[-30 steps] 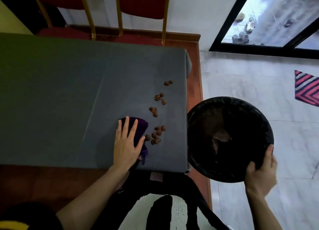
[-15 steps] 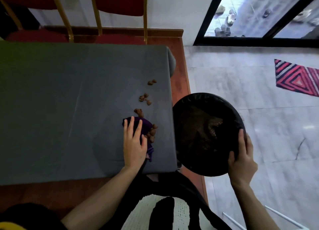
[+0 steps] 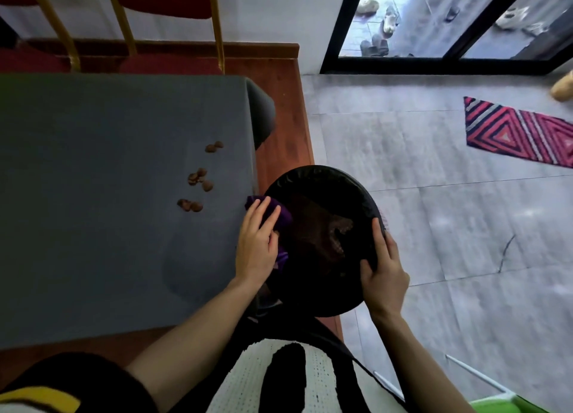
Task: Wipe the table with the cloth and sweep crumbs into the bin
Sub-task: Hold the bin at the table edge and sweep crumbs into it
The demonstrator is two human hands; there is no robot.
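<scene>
A grey-covered table (image 3: 108,195) fills the left. My left hand (image 3: 255,245) presses a purple cloth (image 3: 283,219) at the table's right edge, the cloth hanging over the rim of a black-lined bin (image 3: 322,189). My right hand (image 3: 383,273) grips the bin's near right rim and holds it against the table edge. Brown crumbs (image 3: 198,178) lie in three small groups on the table, to the left of the cloth. Brown bits show inside the bin.
Two red chairs with gold frames (image 3: 173,25) stand behind the table. A striped red rug (image 3: 517,133) lies on the grey tiled floor at right. A black-framed glass door (image 3: 434,18) is at the top right.
My left hand slid the cloth right to the table edge, and the crumbs nearest it are gone from the table. My right hand brought the bin in against the table.
</scene>
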